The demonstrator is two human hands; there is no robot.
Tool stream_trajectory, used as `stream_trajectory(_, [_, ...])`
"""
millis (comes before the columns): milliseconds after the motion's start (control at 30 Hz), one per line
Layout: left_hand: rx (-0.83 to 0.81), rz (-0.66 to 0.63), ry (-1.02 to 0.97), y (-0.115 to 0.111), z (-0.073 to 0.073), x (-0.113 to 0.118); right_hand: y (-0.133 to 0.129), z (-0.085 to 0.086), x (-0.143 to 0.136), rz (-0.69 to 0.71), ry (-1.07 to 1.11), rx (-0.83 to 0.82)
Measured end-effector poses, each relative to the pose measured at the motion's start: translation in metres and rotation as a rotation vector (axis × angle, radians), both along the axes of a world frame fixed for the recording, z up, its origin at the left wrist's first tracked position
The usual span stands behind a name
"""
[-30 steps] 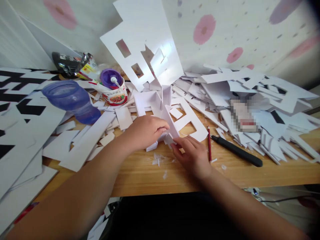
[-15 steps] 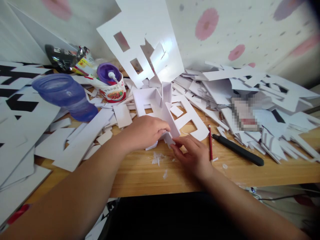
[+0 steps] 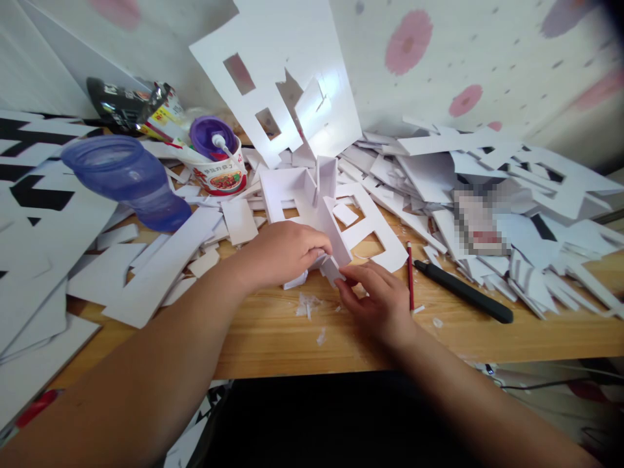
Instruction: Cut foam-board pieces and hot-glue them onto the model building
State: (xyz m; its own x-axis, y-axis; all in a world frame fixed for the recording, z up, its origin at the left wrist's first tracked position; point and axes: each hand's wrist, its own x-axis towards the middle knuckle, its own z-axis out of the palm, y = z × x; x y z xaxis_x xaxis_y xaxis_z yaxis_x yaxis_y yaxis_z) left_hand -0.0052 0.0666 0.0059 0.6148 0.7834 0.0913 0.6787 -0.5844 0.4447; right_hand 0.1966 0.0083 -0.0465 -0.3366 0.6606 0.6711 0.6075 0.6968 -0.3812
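Two-handed work on a small white model, seen from the wearer's head. The right hand has thumb and fingertips together, pinching the near end of a small white piece. This piece lies forward and to the left of the pinch; its long axis slants from these fingertips away toward the left hand. The left hand curls over the piece's far end, its thumb and fingertips close together; whether it grips anything cannot be told. The right hand is the nearer to the piece's outer end, the left to the box-like white structure just beyond.

The structure stands near the middle of the table's front edge, on the wooden table. To its right lie a cut-out white panel, a red pencil and a black tool, the last slanting toward the table's front right. To the left, farther back, are a paper bowl and a blue container. White offcuts line the rear; a tall sheet rises behind.
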Motion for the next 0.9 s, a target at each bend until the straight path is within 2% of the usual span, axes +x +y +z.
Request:
stream_trajectory(267, [-0.003,0.0,0.01,-0.0012,0.0009,-0.0002,-0.0012,0.0014,-0.0004,0.005,-0.026,0.027])
stream_trajectory(600, [-0.022,0.009,0.047,-0.0012,0.0035,0.0005,0.002,0.0003,-0.0032,-0.022,-0.058,0.125])
stream_trajectory(900, [-0.02,0.014,0.039,-0.0002,0.0002,-0.0008,0.0026,-0.0006,-0.0023,-0.011,-0.119,0.221])
